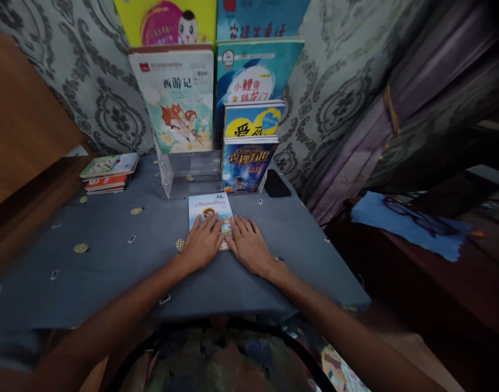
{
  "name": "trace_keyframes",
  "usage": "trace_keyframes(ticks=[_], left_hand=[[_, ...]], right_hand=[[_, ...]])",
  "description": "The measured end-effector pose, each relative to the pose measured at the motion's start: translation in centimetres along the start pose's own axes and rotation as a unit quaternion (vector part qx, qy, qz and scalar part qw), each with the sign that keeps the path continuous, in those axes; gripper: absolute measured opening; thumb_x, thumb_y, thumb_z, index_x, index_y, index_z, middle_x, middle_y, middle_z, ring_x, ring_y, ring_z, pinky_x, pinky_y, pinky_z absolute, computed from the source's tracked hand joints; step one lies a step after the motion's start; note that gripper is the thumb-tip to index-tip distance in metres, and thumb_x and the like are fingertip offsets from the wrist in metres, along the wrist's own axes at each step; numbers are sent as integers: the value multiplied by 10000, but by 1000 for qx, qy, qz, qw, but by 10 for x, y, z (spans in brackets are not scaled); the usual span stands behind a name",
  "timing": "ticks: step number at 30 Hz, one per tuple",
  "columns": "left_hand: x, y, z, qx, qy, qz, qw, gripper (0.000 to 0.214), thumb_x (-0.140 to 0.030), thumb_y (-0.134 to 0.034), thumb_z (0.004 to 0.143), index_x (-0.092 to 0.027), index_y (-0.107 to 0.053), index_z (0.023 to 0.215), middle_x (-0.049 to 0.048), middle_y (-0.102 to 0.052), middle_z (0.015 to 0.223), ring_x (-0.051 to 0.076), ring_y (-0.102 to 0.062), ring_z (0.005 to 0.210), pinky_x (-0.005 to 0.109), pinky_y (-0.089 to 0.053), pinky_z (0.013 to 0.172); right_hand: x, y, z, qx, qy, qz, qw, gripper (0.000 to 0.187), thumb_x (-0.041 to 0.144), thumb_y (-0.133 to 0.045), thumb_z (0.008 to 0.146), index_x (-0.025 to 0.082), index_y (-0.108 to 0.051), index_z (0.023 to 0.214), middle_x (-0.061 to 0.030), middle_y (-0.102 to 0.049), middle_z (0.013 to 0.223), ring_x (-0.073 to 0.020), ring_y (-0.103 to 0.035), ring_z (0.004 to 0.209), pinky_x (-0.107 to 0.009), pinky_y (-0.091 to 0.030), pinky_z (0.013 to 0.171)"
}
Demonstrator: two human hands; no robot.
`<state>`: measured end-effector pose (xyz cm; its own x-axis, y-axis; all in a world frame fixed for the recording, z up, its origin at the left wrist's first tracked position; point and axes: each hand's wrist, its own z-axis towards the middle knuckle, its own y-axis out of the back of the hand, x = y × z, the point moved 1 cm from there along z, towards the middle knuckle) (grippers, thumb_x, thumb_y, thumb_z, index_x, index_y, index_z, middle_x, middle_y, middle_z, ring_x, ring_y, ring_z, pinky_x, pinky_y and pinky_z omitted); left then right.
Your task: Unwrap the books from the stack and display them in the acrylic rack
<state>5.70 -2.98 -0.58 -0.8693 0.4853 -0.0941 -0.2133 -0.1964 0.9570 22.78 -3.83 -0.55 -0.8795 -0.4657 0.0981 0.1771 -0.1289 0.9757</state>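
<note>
The book (208, 203) lies flat, cover up, on the cloth (147, 239), just before the clear rack (166, 177); contact between them cannot be confirmed. Left hand (204, 239): palm down, fingers extended over the cover, gripping nothing. Right hand (248, 244): likewise flat, fingers at the book's right edge, no grasp seen. Judged risks: a forward push could drive the book against the rack and jolt the upright blue book (249, 170); uneven pressure could skew it or ruck the cloth beneath.
</note>
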Motion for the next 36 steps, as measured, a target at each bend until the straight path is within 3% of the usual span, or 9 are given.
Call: trace_keyframes(ticks=[3, 14, 24, 31, 36], left_hand=[[-10, -3, -10, -2, -18, -15, 1000, 477, -321, -317, 1029, -122, -478, 1433, 170, -482, 1510, 270, -384, 1449, 492, -265, 1204], [-7, 11, -8, 19, 8, -83, 996, 471, -357, -402, 1005, -187, -485, 1437, 127, -492, 1514, 247, -406, 1437, 515, -271, 1209], [27, 6, 5, 35, 19, -114, 993, 539, -509, -446, 983, -233, -477, 1444, 103, -453, 1548, 237, -344, 1474, 530, -182, 1230], [48, 4, 15, -5, 41, -113, 993, 404, -371, -417, 1005, -226, -553, 1357, 95, -504, 1505, 228, -390, 1441, 495, -242, 1208], [57, 4, 18, -55, 117, -66, 989, 393, -345, -439, 986, -185, -570, 1319, 148, -532, 1440, 267, -463, 1357, 476, -369, 1121]], right_hand=[[0, -1, 0, -4, 2, -9, 1000, 555, 335, -322, 1020, 27, -431, 1468, -221, -493, 1490, -314, -422, 1402, -510, -311, 1156], [-13, -11, 2, -42, 24, 3, 999, 534, 348, -351, 1000, 50, -506, 1415, -210, -561, 1426, -305, -494, 1336, -492, -376, 1112], [-30, -24, 6, -73, 46, 54, 995, 517, 393, -414, 970, 111, -556, 1379, -189, -598, 1377, -316, -542, 1258, -497, -430, 1051], [-34, -17, 44, -28, 21, 85, 996, 480, 377, -484, 933, 119, -607, 1318, -176, -599, 1374, -318, -545, 1246, -448, -442, 1031], [-27, -21, 73, -26, -13, 60, 998, 476, 333, -458, 953, 98, -564, 1352, -202, -558, 1407, -334, -515, 1268, -454, -437, 1010]])
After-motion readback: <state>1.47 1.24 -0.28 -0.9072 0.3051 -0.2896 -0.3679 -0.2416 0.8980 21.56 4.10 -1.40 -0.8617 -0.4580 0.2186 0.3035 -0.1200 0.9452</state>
